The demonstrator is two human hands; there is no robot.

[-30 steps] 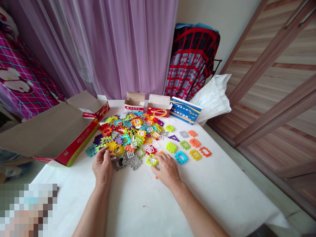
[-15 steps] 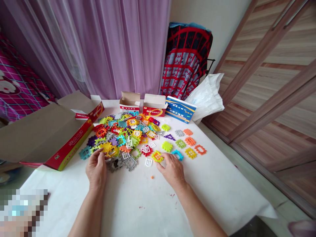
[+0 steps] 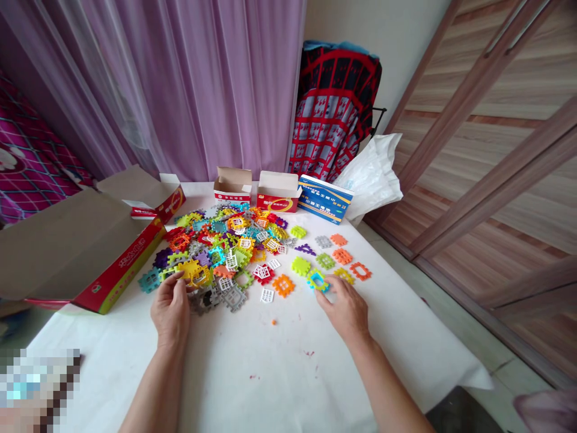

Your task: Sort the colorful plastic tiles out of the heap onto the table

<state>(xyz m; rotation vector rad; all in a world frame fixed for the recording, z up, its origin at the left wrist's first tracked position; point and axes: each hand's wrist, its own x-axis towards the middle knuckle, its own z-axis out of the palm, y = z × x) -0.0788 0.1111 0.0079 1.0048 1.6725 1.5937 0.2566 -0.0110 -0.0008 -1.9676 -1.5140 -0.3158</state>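
Note:
A yellow-green frame-shaped building piece [image 3: 311, 281] is pinched in my right hand [image 3: 349, 310], overlapping a light blue piece on the table. My left hand [image 3: 170, 307] rests at the front left of a heap of colourful plastic building pieces [image 3: 220, 240]. Its fingers are curled against a yellow piece [image 3: 192, 270]; what they grip is partly hidden. Between the hands lie an orange windowed piece [image 3: 283, 285] and a white window insert [image 3: 267, 295]. A lime piece [image 3: 300, 266] is just beyond the right fingertips.
Orange frame [image 3: 360, 270], grey, green and purple pieces lie spread at the right. Behind the heap stand two small red boxes [image 3: 277, 203] and a blue box [image 3: 325, 201]. A large open carton [image 3: 121, 264] sits left, a white bag [image 3: 374, 174] back right.
My right hand has moved right with the yellow-green frame, from over the orange piece to the light blue one. The orange piece is now uncovered. My left hand stays by the heap.

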